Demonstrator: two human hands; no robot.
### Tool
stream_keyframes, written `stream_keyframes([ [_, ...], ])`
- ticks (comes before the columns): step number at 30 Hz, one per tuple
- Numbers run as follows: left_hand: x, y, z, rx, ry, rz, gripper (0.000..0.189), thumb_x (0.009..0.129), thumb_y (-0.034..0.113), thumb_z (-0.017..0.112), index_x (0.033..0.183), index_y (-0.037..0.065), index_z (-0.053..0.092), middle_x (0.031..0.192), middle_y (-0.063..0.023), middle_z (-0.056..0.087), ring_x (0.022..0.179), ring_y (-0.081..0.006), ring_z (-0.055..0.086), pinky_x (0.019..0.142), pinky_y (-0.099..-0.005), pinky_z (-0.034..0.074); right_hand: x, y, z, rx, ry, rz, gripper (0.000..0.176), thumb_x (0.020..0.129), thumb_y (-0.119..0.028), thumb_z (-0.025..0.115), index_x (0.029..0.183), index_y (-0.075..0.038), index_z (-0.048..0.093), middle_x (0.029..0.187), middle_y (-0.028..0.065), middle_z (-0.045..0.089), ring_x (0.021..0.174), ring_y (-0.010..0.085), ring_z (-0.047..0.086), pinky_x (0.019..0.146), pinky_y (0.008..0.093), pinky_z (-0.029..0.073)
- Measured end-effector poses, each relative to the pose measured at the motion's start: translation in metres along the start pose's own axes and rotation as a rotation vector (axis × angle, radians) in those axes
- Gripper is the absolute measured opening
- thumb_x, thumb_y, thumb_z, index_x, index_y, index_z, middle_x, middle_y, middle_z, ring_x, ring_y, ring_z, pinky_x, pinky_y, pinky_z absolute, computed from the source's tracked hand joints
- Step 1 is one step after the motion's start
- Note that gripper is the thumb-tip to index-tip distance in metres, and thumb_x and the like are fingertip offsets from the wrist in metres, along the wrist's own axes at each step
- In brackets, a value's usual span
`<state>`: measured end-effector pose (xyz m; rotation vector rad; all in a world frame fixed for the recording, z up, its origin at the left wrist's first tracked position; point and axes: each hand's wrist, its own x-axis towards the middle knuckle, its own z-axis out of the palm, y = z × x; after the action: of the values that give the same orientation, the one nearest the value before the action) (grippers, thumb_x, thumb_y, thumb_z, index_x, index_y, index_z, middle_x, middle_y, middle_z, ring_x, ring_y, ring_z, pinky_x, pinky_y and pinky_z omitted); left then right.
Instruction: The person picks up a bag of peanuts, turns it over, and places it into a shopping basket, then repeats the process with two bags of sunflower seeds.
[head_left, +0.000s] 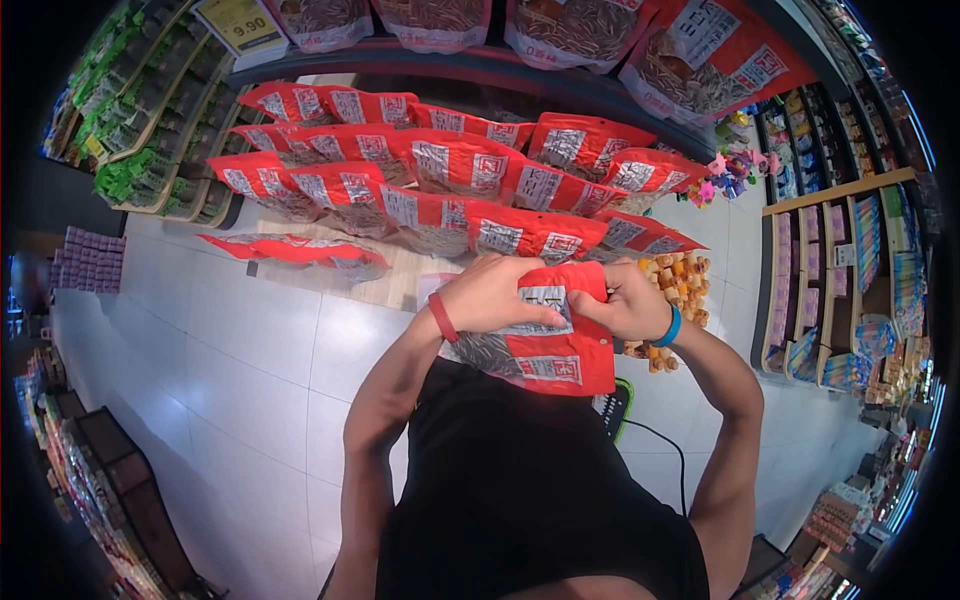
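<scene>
A red bag of what look like sunflower seeds (560,345), with white label panels and a clear window, is held between my two hands in front of my body. My left hand (490,296), with a red wristband, grips its upper left side, thumb across the front. At the top right, my right hand (632,302), with a blue wristband, pinches the bag with the thumb on the front; its other fingers are partly hidden. Just beyond my hands, several matching red bags (440,215) stand in rows on a low display (345,275). One bag (300,252) leans at the front left.
Overhead, a dark shelf (480,62) carries larger bags and a yellow price tag (240,25). Yellow-brown packaged items (672,285) lie right of my hands. A green-edged device (618,408) with a black cable sits beside me. Stocked shelves (840,290) line the right.
</scene>
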<state>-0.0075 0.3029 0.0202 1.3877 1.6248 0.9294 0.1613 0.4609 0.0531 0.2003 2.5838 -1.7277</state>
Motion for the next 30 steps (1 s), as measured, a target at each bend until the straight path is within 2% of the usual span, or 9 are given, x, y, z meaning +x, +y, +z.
stream_keyframes([
  [5, -0.002, 0.001, 0.002, -0.007, 0.025, 0.006, 0.053, 0.071, 0.040, 0.083, 0.102, 0.001, 0.066, 0.091, -0.0156, 0.071, 0.089, -0.0295, 0.069, 0.078, -0.0372, 0.050, 0.003, 0.009, 0.001, -0.057, 0.077, -0.145, 0.016, 0.090, -0.012, 0.063, 0.101, -0.001, 0.067, 0.061, 0.0073, 0.061, 0.049, 0.0126, 0.054, 0.050, 0.0296, 0.044],
  [9, -0.003, 0.002, 0.001, -0.029, -0.001, -0.022, 0.053, 0.071, 0.040, 0.083, 0.104, 0.001, 0.066, 0.092, -0.0153, 0.071, 0.089, -0.0284, 0.070, 0.078, -0.0366, 0.051, 0.001, 0.010, 0.004, -0.010, 0.086, -0.126, 0.017, 0.090, -0.013, 0.063, 0.101, -0.001, 0.067, 0.062, 0.0080, 0.062, 0.049, 0.0138, 0.054, 0.050, 0.0303, 0.043],
  [12, -0.005, -0.004, 0.002, -0.048, 0.000, -0.057, 0.053, 0.071, 0.038, 0.083, 0.105, 0.001, 0.066, 0.092, -0.0155, 0.071, 0.089, -0.0277, 0.070, 0.078, -0.0357, 0.051, -0.006, 0.005, 0.006, 0.026, 0.024, 0.006, 0.016, 0.091, -0.013, 0.063, 0.099, 0.000, 0.067, 0.064, 0.0066, 0.063, 0.052, 0.0121, 0.054, 0.052, 0.0294, 0.044],
  [14, -0.007, -0.005, 0.002, -0.066, 0.015, -0.079, 0.053, 0.070, 0.037, 0.084, 0.106, 0.001, 0.066, 0.092, -0.0157, 0.072, 0.090, -0.0273, 0.070, 0.078, -0.0353, 0.051, -0.010, 0.013, 0.007, -0.116, -0.032, -0.019, 0.016, 0.092, -0.013, 0.062, 0.099, 0.001, 0.067, 0.068, 0.0051, 0.064, 0.057, 0.0090, 0.055, 0.054, 0.0278, 0.045],
  [16, -0.008, -0.004, 0.000, -0.045, -0.019, -0.054, 0.045, 0.078, 0.031, 0.080, 0.108, 0.001, 0.065, 0.088, -0.0100, 0.071, 0.084, -0.0173, 0.068, 0.075, -0.0307, 0.050, -0.009, 0.014, 0.014, -0.041, 0.010, -0.045, 0.016, 0.092, -0.013, 0.062, 0.099, 0.001, 0.067, 0.068, 0.0054, 0.065, 0.059, 0.0085, 0.056, 0.056, 0.0275, 0.046],
  [17, -0.008, -0.009, 0.002, -0.044, -0.020, -0.056, 0.045, 0.078, 0.031, 0.080, 0.108, 0.001, 0.065, 0.088, -0.0100, 0.071, 0.084, -0.0173, 0.068, 0.075, -0.0307, 0.050, -0.009, 0.014, 0.017, 0.033, 0.055, -0.070, 0.016, 0.092, -0.013, 0.062, 0.099, 0.001, 0.067, 0.069, 0.0057, 0.065, 0.060, 0.0079, 0.056, 0.057, 0.0273, 0.046],
  [19, -0.008, -0.024, 0.009, -0.373, 0.064, 0.025, 0.034, 0.087, 0.029, 0.072, 0.100, -0.001, 0.065, 0.078, -0.0102, 0.066, 0.072, -0.0135, 0.060, 0.066, -0.0304, 0.047, -0.009, 0.017, 0.019, 0.071, 0.046, -0.027, 0.017, 0.092, -0.013, 0.062, 0.100, 0.001, 0.067, 0.071, 0.0058, 0.066, 0.062, 0.0079, 0.057, 0.058, 0.0274, 0.047],
  [22, -0.012, -0.023, 0.004, -0.384, 0.046, -0.028, 0.025, 0.095, 0.021, 0.063, 0.105, -0.001, 0.066, 0.073, -0.0051, 0.061, 0.070, -0.0058, 0.049, 0.063, -0.0254, 0.043, -0.005, 0.014, 0.027, 0.104, 0.089, -0.002, 0.018, 0.092, -0.013, 0.063, 0.103, 0.001, 0.066, 0.073, 0.0055, 0.066, 0.065, 0.0078, 0.058, 0.060, 0.0274, 0.048],
  [30, -0.026, -0.028, 0.011, -0.400, 0.186, -0.065, 0.025, 0.096, 0.023, 0.061, 0.108, 0.002, 0.068, 0.069, -0.0060, 0.057, 0.064, -0.0077, 0.045, 0.059, -0.0285, 0.041, 0.002, 0.019, 0.044, 0.174, 0.207, -0.009, 0.019, 0.092, -0.012, 0.063, 0.106, 0.001, 0.065, 0.077, 0.0041, 0.066, 0.071, 0.0072, 0.058, 0.065, 0.0261, 0.048],
])
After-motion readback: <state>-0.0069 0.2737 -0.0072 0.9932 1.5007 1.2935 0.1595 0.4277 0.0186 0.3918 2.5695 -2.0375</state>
